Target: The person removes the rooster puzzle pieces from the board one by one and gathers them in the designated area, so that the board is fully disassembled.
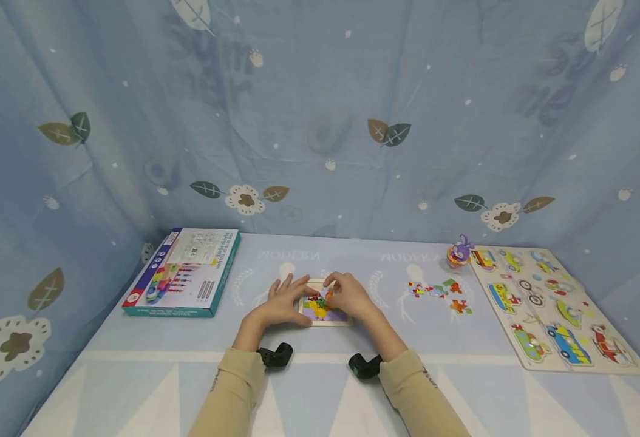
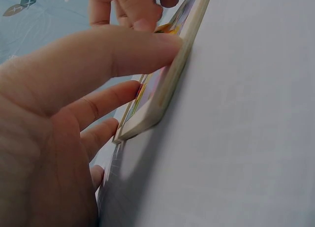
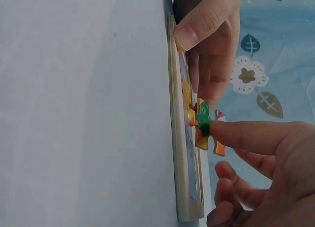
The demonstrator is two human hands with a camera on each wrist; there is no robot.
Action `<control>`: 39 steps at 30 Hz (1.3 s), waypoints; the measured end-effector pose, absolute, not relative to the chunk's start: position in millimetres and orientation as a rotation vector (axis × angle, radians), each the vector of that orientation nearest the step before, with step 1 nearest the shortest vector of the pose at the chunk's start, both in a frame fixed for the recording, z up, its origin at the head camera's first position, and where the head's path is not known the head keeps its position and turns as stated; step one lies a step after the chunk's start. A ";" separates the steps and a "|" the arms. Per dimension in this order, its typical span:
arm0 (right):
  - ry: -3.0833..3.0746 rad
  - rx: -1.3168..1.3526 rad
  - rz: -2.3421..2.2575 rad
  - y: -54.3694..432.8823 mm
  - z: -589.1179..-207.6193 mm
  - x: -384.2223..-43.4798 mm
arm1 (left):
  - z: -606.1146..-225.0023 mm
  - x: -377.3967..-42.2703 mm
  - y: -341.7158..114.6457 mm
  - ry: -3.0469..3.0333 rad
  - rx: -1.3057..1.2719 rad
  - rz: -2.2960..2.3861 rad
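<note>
"Surface?"
"Pale patterned tablecloth (image 1: 320,388); at the far side, blue leaf-print curtain (image 1: 309,91)."
"Small orange-and-green jigsaw piece (image 3: 203,114)?"
"Pinched in the right hand (image 1: 350,297), over the pale-framed puzzle tray (image 1: 331,324), printed face tilted nearward, long axis unclear. Left hand (image 1: 280,304), fingers spread, touches its frame."

Patterned table (image 1: 320,388), flat box (image 1: 189,273), framed puzzle (image 1: 332,323), loose pieces (image 1: 436,291), purple figurine (image 1: 459,251), picture board (image 1: 546,314)
</note>
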State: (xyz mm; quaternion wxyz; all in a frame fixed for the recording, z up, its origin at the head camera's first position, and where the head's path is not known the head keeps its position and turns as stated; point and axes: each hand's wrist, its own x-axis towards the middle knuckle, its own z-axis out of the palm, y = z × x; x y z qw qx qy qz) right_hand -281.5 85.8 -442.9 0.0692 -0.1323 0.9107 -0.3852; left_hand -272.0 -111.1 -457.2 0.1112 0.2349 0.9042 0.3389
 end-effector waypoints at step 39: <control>2.626 -0.091 -1.540 136.6 -430.8 -280.0 | -457.5 -270.3 -110.5 2.652 0.684 1.003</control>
